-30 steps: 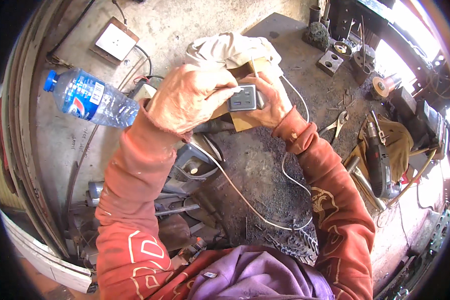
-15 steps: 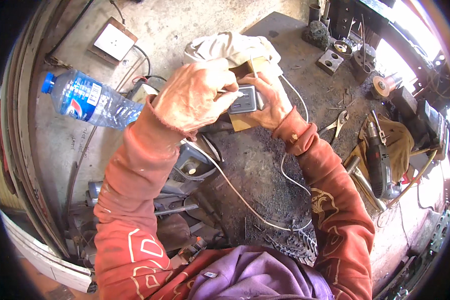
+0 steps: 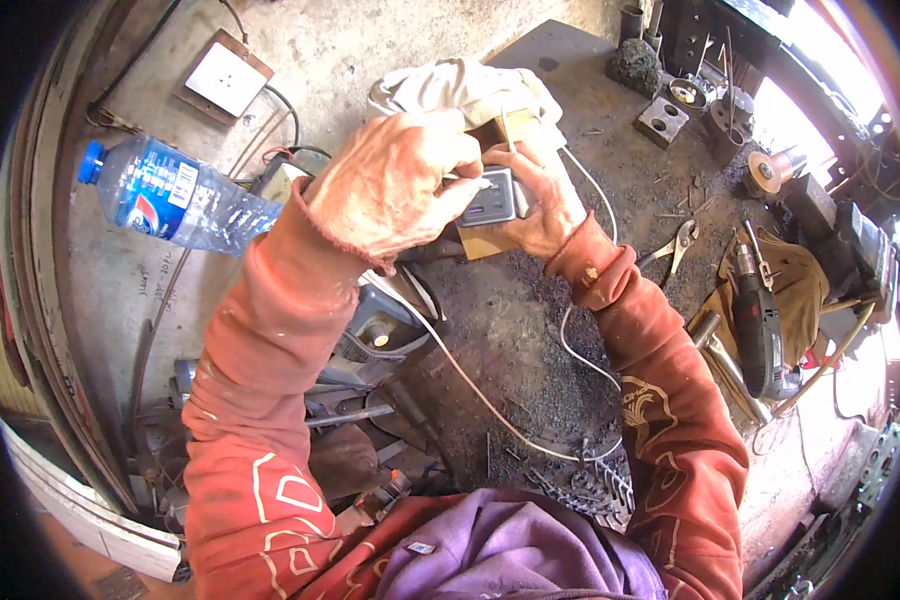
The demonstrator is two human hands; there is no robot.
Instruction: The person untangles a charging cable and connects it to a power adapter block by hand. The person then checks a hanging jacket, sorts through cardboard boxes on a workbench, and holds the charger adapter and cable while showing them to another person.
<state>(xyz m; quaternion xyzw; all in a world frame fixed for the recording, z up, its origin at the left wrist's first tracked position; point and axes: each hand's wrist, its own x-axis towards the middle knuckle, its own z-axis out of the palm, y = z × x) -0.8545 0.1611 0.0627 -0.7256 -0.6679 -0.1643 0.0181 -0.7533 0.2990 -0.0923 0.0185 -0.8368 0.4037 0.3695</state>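
Observation:
My right hand (image 3: 548, 205) grips a small grey box (image 3: 490, 208) with several port-like slots in its dark face, the thumb along its right edge. My left hand (image 3: 395, 185) pinches a small white plug-like piece (image 3: 481, 184), its tip at the box's face; whether it is inside a slot I cannot tell. Brown cardboard (image 3: 485, 243) shows below the box and above it by the right fingers. A white cable (image 3: 500, 412) comes out below my left wrist, loops over the dark tabletop and runs up past my right wrist. Behind my hands lies a pale cloth (image 3: 440, 88).
At the left a water bottle (image 3: 175, 197) lies near a white wall socket (image 3: 226, 80). Pliers (image 3: 678, 247), a power drill (image 3: 758, 320) and a brown cloth (image 3: 802, 295) are at the right. Metal parts (image 3: 662, 122) stand at the far right. Filings cover the dark tabletop (image 3: 515, 340).
My left forearm has shifted slightly left and down. The grey box has tilted a little in my right hand; both hands keep their grip.

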